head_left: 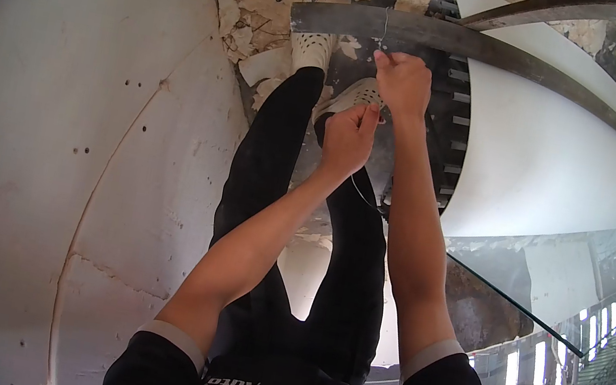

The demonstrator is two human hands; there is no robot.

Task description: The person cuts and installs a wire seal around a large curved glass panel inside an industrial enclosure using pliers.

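Note:
A thin wire (pixel 385 26) loops around a long dark grey bar (pixel 427 30) in front of me. My right hand (pixel 405 84) is closed in a pinch on the wire just below the bar. Lower and to the left, my left hand (pixel 350 138) is closed too, thumb pressed on the fingers. It appears to grip the same wire, though the part inside the fist is hidden. More thin wire curves down below the left hand, over my dark trousers.
A pale, cracked wall (pixel 44 146) rises on the left. Broken plaster debris (pixel 254 10) covers the floor ahead, near my perforated shoes (pixel 312 51). At right lie a large white curved sheet (pixel 560 163), a black slotted strip (pixel 453 119) and a glass pane edge (pixel 515 303).

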